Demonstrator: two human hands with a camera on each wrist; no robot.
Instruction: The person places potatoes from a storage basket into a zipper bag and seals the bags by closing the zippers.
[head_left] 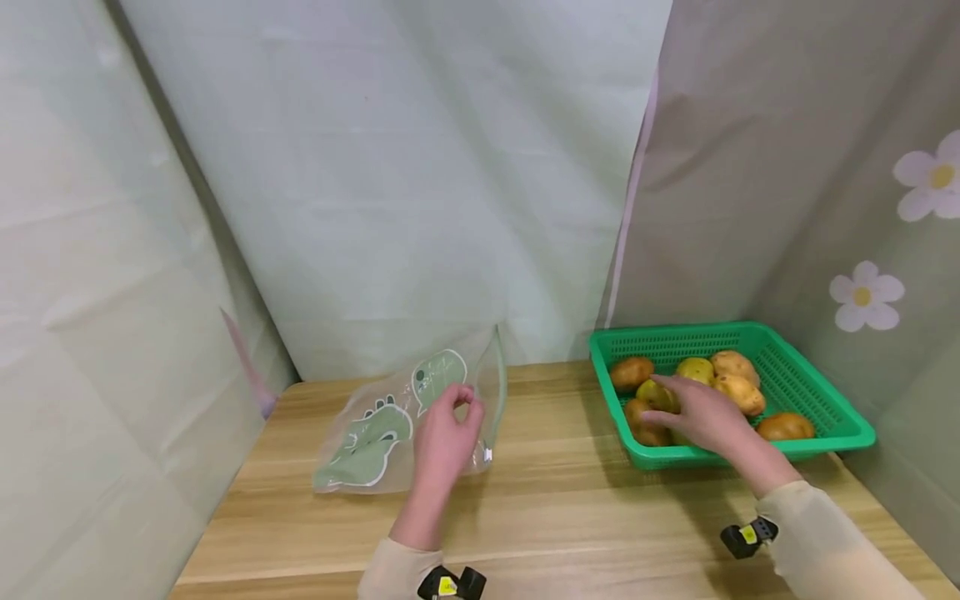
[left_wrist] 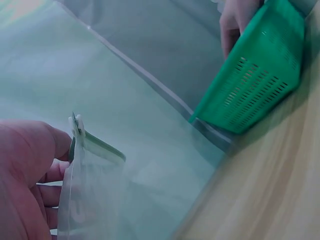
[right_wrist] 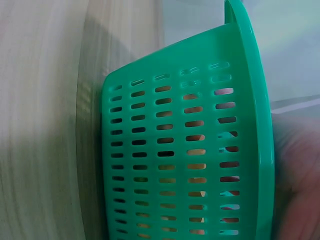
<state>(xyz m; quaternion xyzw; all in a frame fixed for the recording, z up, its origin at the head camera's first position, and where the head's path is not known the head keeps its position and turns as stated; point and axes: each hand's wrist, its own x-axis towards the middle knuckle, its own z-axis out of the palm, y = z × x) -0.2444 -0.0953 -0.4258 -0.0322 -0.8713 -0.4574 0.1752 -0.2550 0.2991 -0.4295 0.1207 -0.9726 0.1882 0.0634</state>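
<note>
Basket: a green slotted plastic basket stands on the right side of the wooden table, close to the flowered curtain. From the right wrist, its slotted wall fills the view, with brown shapes showing through the slots.
Basket contents: several potatoes, brown and yellow-green, heaped toward the near left part; one brown potato lies apart by the front rim.
Right hand: the right hand reaches over the basket's front rim, fingers spread loosely over a yellow-green potato. The fingers lie on it; they are not seen closed round it.
Bag: a clear zip bag printed with green dinosaur shapes lies on the table's left part, its mouth end lifted toward the right. Nothing shows inside it.
Left hand: the left hand pinches the bag's upper edge between thumb and curled fingers. In the left wrist view the green zip strip stands up just beside the thumb.
Spacing: bag and basket are well apart, with bare wood between them.
Backdrop: pale green sheeting hangs behind the table.
</note>
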